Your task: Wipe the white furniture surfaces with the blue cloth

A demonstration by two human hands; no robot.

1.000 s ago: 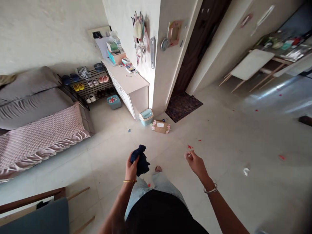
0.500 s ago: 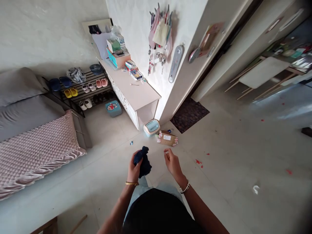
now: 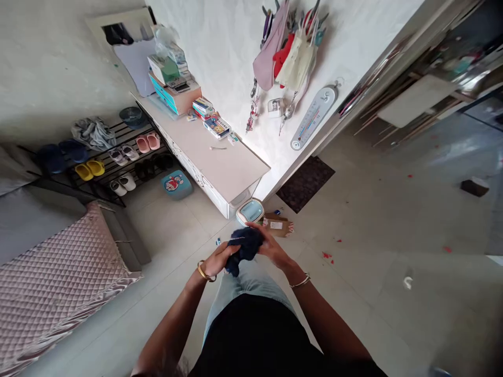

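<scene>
A crumpled dark navy cloth (image 3: 245, 243) hangs between my two hands in front of my legs; its exact kind does not show. My left hand (image 3: 218, 258), with a gold bangle at the wrist, grips its left side with the thumb on top. At its right side my right hand (image 3: 273, 248) holds the cloth too, its fingers partly hidden behind the fabric. Just beyond the hands, on the floor, stand a light blue bin with a pale rim (image 3: 251, 211) and an opened cardboard box (image 3: 276, 225).
A white cabinet (image 3: 236, 175) bears boxes and small items. Left of it are a shoe rack (image 3: 113, 149), a blue stool (image 3: 176, 184) and a sofa with a pink quilted cover (image 3: 58, 283). A dark doormat (image 3: 305, 184) lies by the doorway. Red scraps (image 3: 327, 256) dot the floor.
My right hand, apart from the cloth before, has moved left and taken hold of it. The cloth is now stretched between both hands. The view has moved nearer the cabinet and wall.
</scene>
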